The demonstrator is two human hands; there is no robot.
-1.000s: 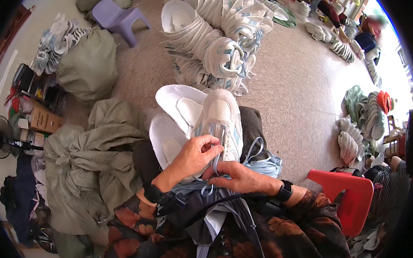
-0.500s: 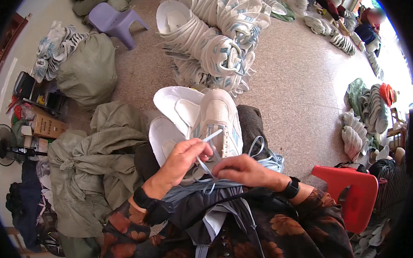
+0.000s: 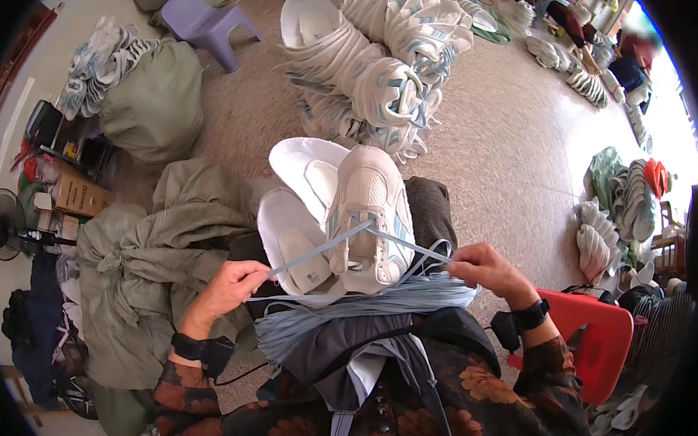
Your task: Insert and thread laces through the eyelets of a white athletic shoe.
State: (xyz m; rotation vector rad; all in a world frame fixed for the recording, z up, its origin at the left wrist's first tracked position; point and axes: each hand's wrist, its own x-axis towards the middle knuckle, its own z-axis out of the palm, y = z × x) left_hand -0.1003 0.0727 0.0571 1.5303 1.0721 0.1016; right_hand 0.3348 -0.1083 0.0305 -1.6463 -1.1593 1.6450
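Note:
On my lap rests a white shoe upper (image 3: pixel 370 189) with pale blue side stripes. A light blue shoelace (image 3: pixel 316 251) runs through its eyelets near the toe. My left hand (image 3: pixel 236 285) pinches one end of the lace, out to the left. Out to the right, my right hand (image 3: pixel 482 268) grips the other end, so both stretches are pulled fairly straight in a wide V. Two more white uppers (image 3: pixel 284 229) lie beneath and left of the laced one, their insides showing. A thick bundle of blue laces (image 3: pixel 360 307) lies across my lap.
Ahead on the floor stand stacked white uppers (image 3: pixel 387 86). A purple chair (image 3: pixel 209 25) and grey-green sacks (image 3: pixel 154 101) are at left, with a black fan (image 3: pixel 9 228). A red stool (image 3: pixel 583 341) is close on my right. Farther right sit more uppers and another person (image 3: pixel 633 63).
My hands have moved apart from the middle of the upper, left hand leftward and right hand rightward, drawing the lace out to both sides. The view has shifted slightly.

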